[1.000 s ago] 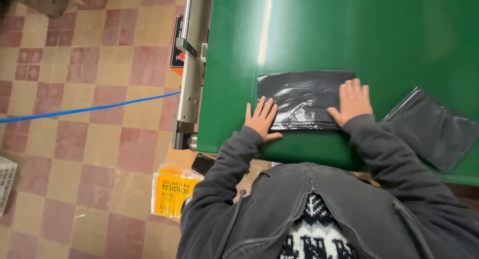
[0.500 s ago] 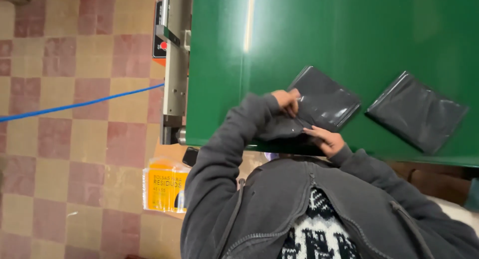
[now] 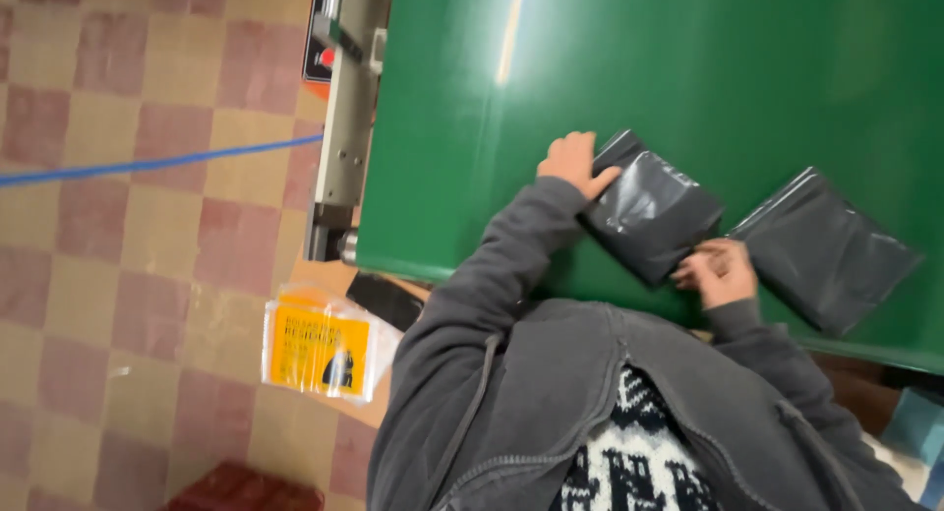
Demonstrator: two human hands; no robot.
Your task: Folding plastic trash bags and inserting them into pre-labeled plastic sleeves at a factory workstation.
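Dark grey glossy plastic pouch [image 3: 651, 214], folded flat, lain tilted on the green table [image 3: 688, 68] near its front edge, gripped at its far-left corner and its near-right corner, a second, similar grey pouch [image 3: 824, 249] lain just beside it, to its right

Green table [image 3: 688, 68] (glare streak); checkered red-tan floor [image 3: 147, 275]; blue cable [image 3: 147, 164].
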